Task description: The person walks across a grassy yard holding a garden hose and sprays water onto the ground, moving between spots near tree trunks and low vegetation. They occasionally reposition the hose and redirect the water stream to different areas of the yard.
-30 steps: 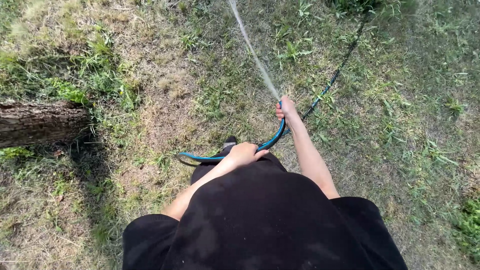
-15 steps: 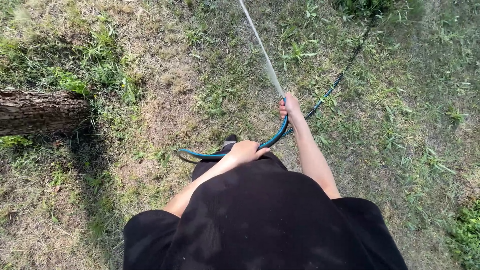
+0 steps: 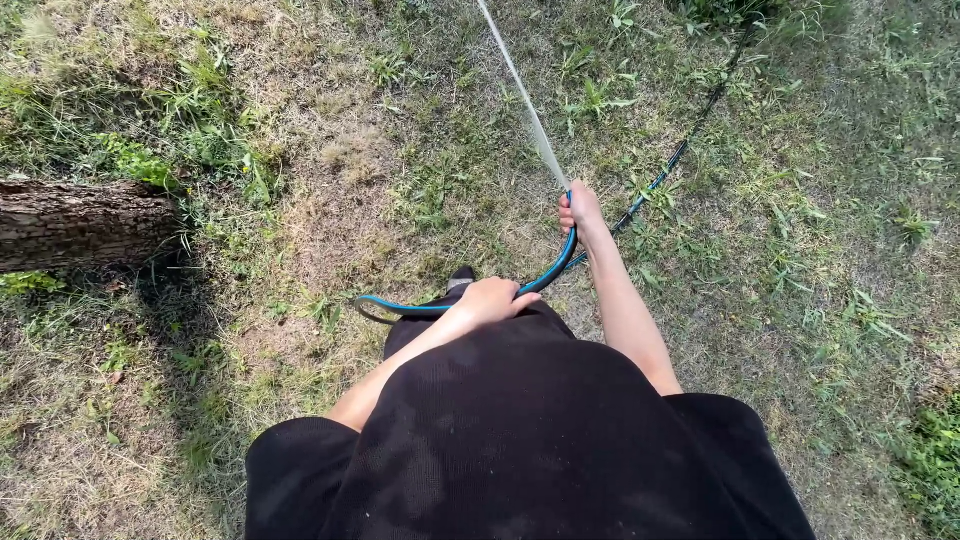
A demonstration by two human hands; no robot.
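Hose [image 3: 553, 268] is running between both hands: the right hand [image 3: 583, 214] is gripping its outlet end, fingers [image 3: 567, 212] clenched around it, while the left hand [image 3: 489, 301] is closing around it lower down, close against the black shirt [image 3: 520, 440]. Between the two grips the blue hose is curving in an arc, its long axis rising from the left fingers up and forward to the right fingers, so the right hand is the one nearer the nozzle end. Water [image 3: 520, 95] is streaming out in a thin straight jet just past the right fingers, heading away and slightly leftward across the grass [image 3: 800, 200]. Behind the left fingers the hose is looping out to the left, above the ground, before bending back. A further stretch of hose is lying on the grass beyond the right fingers, trailing off diagonally to the upper right. A log [image 3: 85, 222] is lying well off to the left of both hands, and a dark shoe [image 3: 461, 276] is showing just beyond the left fingers.
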